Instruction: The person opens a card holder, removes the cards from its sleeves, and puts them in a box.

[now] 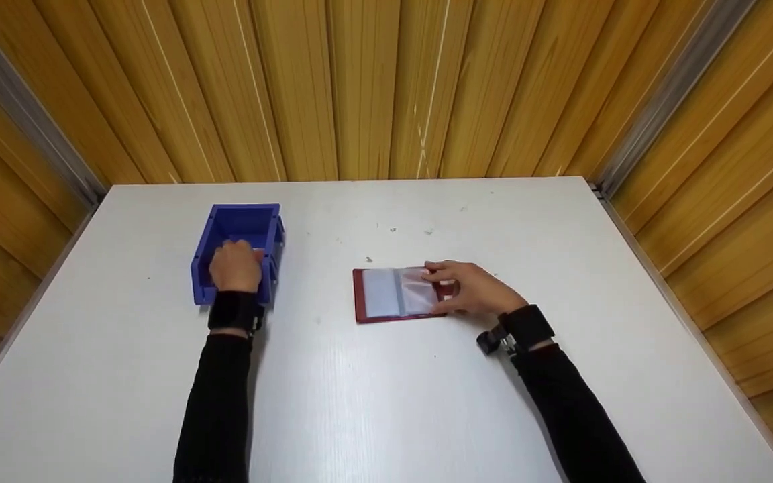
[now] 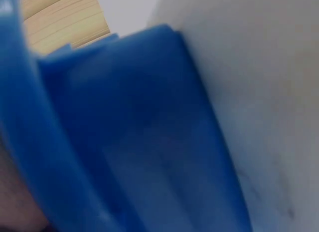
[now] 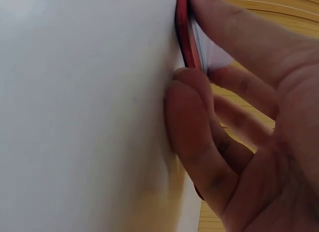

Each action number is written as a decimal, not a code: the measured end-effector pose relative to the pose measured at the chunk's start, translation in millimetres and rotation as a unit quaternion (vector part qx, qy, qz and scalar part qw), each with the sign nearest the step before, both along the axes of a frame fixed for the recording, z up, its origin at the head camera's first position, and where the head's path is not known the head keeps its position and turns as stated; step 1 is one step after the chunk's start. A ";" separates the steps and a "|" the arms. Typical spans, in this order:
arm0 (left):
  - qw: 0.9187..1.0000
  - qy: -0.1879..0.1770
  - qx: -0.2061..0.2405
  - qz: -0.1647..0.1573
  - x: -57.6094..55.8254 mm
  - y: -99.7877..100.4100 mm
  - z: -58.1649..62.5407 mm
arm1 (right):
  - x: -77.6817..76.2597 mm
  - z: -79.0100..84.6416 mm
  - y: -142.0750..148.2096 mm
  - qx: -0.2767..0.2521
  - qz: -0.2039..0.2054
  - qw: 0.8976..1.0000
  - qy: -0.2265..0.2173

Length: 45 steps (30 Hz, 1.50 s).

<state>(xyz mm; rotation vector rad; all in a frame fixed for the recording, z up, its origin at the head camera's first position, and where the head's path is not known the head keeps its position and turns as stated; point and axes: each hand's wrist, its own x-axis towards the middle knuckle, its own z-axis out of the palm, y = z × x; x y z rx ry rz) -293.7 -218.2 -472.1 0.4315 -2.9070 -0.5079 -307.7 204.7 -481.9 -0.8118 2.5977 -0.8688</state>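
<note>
My left hand (image 1: 234, 267) reaches down into a blue plastic bin (image 1: 202, 268). Its knuckles are bent and its fingertips are hidden, so I cannot tell what they hold. The left wrist view shows the blue bin wall (image 2: 149, 102) close up, a bit of the hand at its lower left. An open card holder (image 1: 381, 293) with a dark red cover and clear plastic sleeves lies on the table. At its right side my right hand (image 1: 474, 288) holds the right-hand sleeves, thumb at the near edge and fingers at the far one. The right wrist view shows the red cover edge (image 3: 185, 37) between thumb and fingers.
A white table (image 1: 359, 402) carries everything, with a few small dark marks on its far half. Wood-patterned panels (image 1: 359, 87) stand behind it and at both sides. Each wrist wears a black strap with a camera.
</note>
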 end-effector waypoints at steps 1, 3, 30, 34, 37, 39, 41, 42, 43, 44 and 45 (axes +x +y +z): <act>1.000 0.007 0.008 0.002 0.6 -0.9 1.5 | 0.0 -0.3 -0.7 -0.008 -0.005 1.000 0.002; 0.999 0.029 0.027 0.010 1.3 -2.4 6.1 | -0.2 -0.8 -1.7 -0.028 -0.015 0.999 0.011; 0.937 0.304 0.137 -0.098 0.7 52.4 53.7 | 6.8 3.2 3.5 -0.129 0.032 0.982 -0.133; 0.935 0.298 0.146 -0.127 2.2 62.8 56.9 | 9.7 5.4 -0.3 -0.133 0.076 0.971 -0.186; 0.934 0.291 0.148 -0.147 2.2 71.4 56.2 | 9.8 4.8 -2.1 -0.135 0.087 0.971 -0.175; 0.934 0.279 0.151 -0.167 2.6 79.6 53.4 | 9.1 3.4 -1.2 -0.124 0.064 0.981 -0.133; 0.933 0.257 0.159 -0.197 4.0 91.4 49.3 | 8.5 1.2 1.0 -0.096 0.027 0.992 -0.082; 0.930 0.244 0.164 -0.219 5.6 98.8 46.6 | 8.1 -0.4 1.7 -0.079 0.014 0.995 -0.055; 0.928 0.227 0.169 -0.243 7.5 106.9 43.6 | 8.0 -2.0 2.1 -0.063 0.009 0.998 -0.030; 0.925 0.204 0.173 -0.272 9.8 115.5 40.9 | 7.7 -3.9 2.1 -0.048 0.011 0.999 -0.008; 0.921 0.180 0.172 -0.301 12.3 124.0 38.2 | 7.5 -5.2 1.4 -0.037 0.017 0.999 0.011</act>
